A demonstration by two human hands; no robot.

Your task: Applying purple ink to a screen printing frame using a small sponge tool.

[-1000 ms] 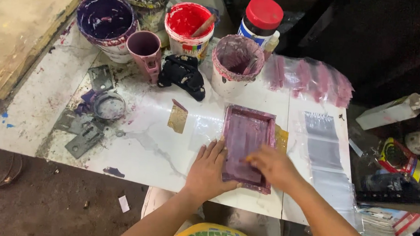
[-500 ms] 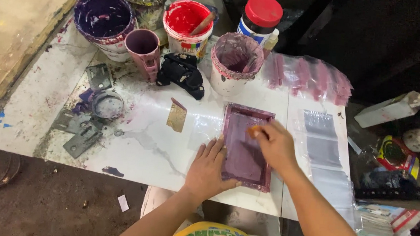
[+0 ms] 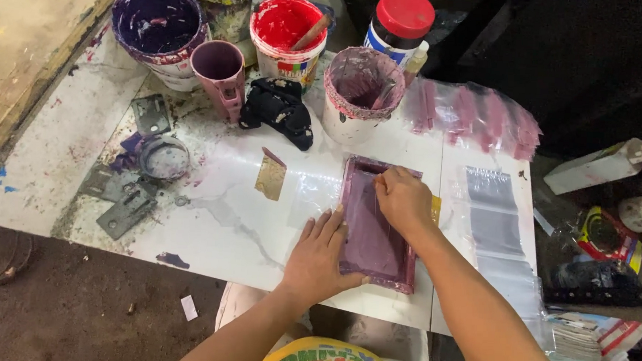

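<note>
Purple-stained printing frame [image 3: 376, 227] lies flat on the white worktop [image 3: 209, 218], near its front edge. My left hand [image 3: 321, 254] rests flat beside the frame's left rail, fingers spread and palm down, thumb reaching along the frame's near corner; it grips nothing. My right hand [image 3: 402, 199] sits over the frame's upper right part, fingers curled narrow and pressed down on the screen; I cannot tell whether something small is pinched under them. Just left of the frame lies a small tan card [image 3: 271, 176]. Behind it stands a paint-crusted tub [image 3: 355, 94] with a stick in it, and to that tub's left a black rag [image 3: 281, 111], a mauve cup [image 3: 220, 73], a red paint tub [image 3: 286, 32] and a dark purple paint bucket [image 3: 157, 25]. Clear plastic bags [image 3: 498, 219] lie to the right of the frame, with pink-tinted ones [image 3: 478, 115] fanned behind them.
</note>
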